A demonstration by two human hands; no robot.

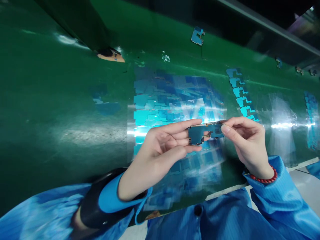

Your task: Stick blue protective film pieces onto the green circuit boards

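A small circuit board point(196, 134), dark blue with a notch and tiny parts along its edges, is held level between my two hands. Its left end rests against the fingers of my left hand point(165, 146), which are wrapped behind and under it. My right hand point(246, 141) pinches the board's right end between thumb and index finger. Below the hands lie clear sheets bearing rows of blue film pieces point(152, 110), partly hidden by my left hand. A blue strap circles my left wrist, and a red bead bracelet circles my right.
On the green mat point(50, 100), another board point(197, 36) lies at the back. A strip of blue pieces point(241, 93) and a clear film point(282, 133) lie to the right. Small parts point(299, 70) sit at the back right. A dark post point(82, 26) stands at the back left.
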